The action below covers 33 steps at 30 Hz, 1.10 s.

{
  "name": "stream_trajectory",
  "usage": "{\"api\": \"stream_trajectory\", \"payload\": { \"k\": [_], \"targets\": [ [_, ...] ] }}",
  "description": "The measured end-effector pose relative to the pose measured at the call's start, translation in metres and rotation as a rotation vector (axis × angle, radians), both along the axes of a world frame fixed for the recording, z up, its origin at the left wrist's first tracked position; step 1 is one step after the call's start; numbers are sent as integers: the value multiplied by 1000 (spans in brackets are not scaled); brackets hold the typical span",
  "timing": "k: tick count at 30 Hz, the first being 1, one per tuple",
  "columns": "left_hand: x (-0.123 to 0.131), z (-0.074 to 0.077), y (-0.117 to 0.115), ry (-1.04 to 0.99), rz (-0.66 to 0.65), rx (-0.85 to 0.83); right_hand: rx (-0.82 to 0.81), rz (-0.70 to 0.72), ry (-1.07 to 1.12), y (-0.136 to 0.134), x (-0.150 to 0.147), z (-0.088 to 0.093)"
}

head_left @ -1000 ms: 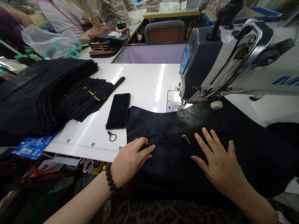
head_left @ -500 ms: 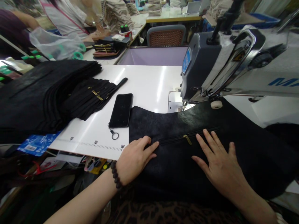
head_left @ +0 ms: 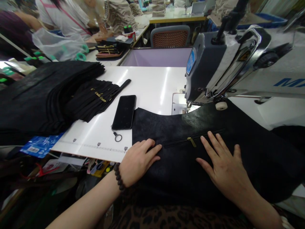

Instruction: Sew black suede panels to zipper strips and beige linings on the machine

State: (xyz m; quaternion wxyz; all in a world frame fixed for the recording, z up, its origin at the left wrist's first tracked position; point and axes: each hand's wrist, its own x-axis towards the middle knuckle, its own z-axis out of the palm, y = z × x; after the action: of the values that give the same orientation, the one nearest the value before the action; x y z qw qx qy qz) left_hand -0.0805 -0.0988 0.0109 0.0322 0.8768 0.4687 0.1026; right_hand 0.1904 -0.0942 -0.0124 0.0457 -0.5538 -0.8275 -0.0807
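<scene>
A large black leather-like panel [head_left: 176, 171] lies across the table's near edge. Set into it is a black zipper [head_left: 177, 141] with a gold zipper pull [head_left: 191, 142]. My left hand [head_left: 139, 162] rests on the panel at the zipper's left end, index finger and thumb stretched out, the other fingers partly curled. Flat on the panel lies my right hand [head_left: 222, 165], fingers spread, its fingertips just below the zipper's right part. Neither hand grips anything. The panel's far edge reaches under the head of a sewing machine [head_left: 207, 63].
Left of the panel are a phone [head_left: 124, 112] with a ring strap, a pile of black zippers [head_left: 88, 100] and a stack of black panels [head_left: 30, 95]. A ruler scale [head_left: 105, 148] runs along the white table's front edge. Another person [head_left: 64, 19] sits at the far left.
Both hands keep their place on the panel, and the zipper pull lies as before. The whole view has shifted very slightly; the person at the far left has moved a little.
</scene>
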Motion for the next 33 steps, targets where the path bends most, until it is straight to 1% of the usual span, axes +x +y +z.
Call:
{"api": "stream_trajectory", "payload": {
  "k": [6, 11, 14, 18, 20, 22, 29, 33],
  "targets": [
    [0, 1, 1, 80, -4, -19, -10, -3, 17, 0, -2, 0],
    [-2, 0, 2, 69, -8, 22, -15, -28, 5, 0, -2, 4],
    [-4, -4, 4, 33, -5, 57, -53, -91, -2, 10, 11, 13],
    [-9, -11, 7, -18, -13, 72, -94, -228, -35, 29, 43, 27],
    [-11, -13, 7, -31, -9, 78, -81, -247, -48, 35, 55, 29],
    [-12, -15, 6, -34, 3, 84, -68, -228, -38, 37, 61, 29],
    [-11, -14, 6, -41, 7, 83, -55, -227, 19, 34, 58, 25],
    [-10, -12, 8, -43, -2, 65, -74, -246, 1, 37, 57, 27]
  ]
}}
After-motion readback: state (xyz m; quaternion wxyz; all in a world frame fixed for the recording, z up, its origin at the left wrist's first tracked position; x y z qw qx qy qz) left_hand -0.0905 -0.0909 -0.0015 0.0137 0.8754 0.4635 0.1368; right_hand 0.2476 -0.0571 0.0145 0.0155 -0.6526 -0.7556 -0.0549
